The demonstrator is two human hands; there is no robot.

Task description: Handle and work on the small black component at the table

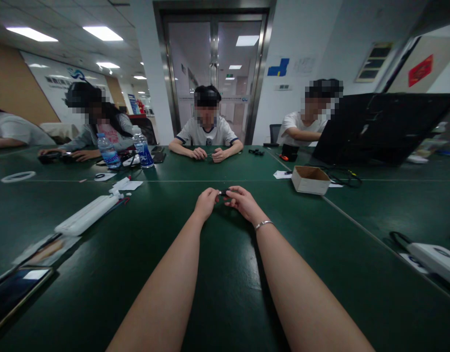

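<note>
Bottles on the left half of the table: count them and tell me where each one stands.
2. One blue-capped bottle stands toward the far side; a white-capped bottle stands just right of it. Something small could be hidden behind them.

Rectangular white ceiling light panels [103,33] are lighting the room from above; exposure is running dim. The glossy dark-green tabletop [232,293] is showing a pale glare patch between my bare forearms, with soft shadow beneath my hands. Wide-angle distortion is stretching the edges. Fine detail at my fingertips [229,192] is looking soft. Faces are appearing pixelated.
</note>
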